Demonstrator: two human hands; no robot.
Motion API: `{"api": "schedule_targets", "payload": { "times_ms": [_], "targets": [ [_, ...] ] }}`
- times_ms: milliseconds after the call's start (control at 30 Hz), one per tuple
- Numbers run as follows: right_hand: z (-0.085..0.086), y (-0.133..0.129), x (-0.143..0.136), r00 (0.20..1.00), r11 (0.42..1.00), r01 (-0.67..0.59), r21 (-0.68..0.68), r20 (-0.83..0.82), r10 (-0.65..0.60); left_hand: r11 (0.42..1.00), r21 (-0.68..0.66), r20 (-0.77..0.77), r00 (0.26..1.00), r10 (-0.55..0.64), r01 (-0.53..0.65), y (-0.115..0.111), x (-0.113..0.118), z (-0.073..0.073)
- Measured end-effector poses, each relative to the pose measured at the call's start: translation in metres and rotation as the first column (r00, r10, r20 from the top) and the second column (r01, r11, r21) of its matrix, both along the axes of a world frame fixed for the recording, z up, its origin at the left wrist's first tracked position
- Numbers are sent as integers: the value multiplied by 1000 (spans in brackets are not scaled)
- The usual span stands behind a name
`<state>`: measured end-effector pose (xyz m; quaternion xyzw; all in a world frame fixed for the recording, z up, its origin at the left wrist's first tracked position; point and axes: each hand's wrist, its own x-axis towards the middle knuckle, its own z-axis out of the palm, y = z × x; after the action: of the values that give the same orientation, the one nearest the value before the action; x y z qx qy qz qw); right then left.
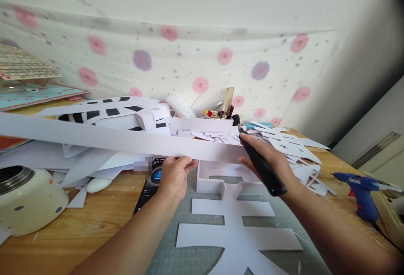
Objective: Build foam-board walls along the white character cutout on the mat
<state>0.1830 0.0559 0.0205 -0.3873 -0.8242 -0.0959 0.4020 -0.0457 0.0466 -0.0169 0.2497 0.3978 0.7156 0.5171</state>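
Note:
My left hand (176, 178) pinches the lower edge of a long white board strip (104, 138) between thumb and fingers. The strip runs from the far left across to my right hand (268, 157), which is closed around a black-handled cutter (261, 163). The cutter's tip points up and away; its blade is hard to make out. My right fingertips are close to the strip's right end, partly hidden by the handle. Below lies a white cut-out shape (233, 224) with straight side arms. At its far end, upright white walls (210, 186) form an open frame.
A grey-green cutting mat (167, 249) lies under the cut-out. On the left are a phone (147, 191), a cream flask (31, 201) and piled white sheets (101, 161). A blue glue gun (360, 193) and white scraps (303, 149) are on the right. A flowered sheet (202, 56) covers the wall behind.

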Motion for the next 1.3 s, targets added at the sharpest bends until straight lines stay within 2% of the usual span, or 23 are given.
{"api": "schedule_targets", "payload": {
  "times_ms": [67,133,333,467,600,700,833,1067,1133,1233,1300],
  "targets": [
    [-5,-2,3,992,999,26,42,118,-31,1000,26,4,1000,-15,15,-4,0,6],
    [-7,-9,6,986,998,30,54,163,-39,997,62,9,999,-44,43,-8,1,11],
    [-9,-29,20,994,998,-63,1,94,62,972,180,-5,988,-155,153,-18,4,17],
    [-13,-35,25,994,999,-35,-11,107,36,939,235,-37,968,-249,251,-20,4,15],
    [-18,-43,25,995,1000,-18,22,102,16,935,196,-27,955,-295,295,-21,6,13],
    [-20,-48,23,998,997,-28,68,57,24,930,162,5,942,-336,331,-22,8,14],
    [-21,-51,22,998,990,-50,129,-16,53,912,189,54,924,-379,364,-26,8,17],
    [-25,-51,19,970,970,-163,179,-153,191,897,195,140,894,-425,396,-32,4,19],
    [-29,-51,16,954,965,-211,157,-182,239,865,166,128,859,-496,474,-37,6,18],
    [-35,-49,10,928,947,-293,131,-197,315,776,139,91,772,-629,615,-45,9,17],
    [-34,-48,6,927,943,-298,148,-191,323,766,179,77,767,-636,617,-48,10,17]
  ]
}}
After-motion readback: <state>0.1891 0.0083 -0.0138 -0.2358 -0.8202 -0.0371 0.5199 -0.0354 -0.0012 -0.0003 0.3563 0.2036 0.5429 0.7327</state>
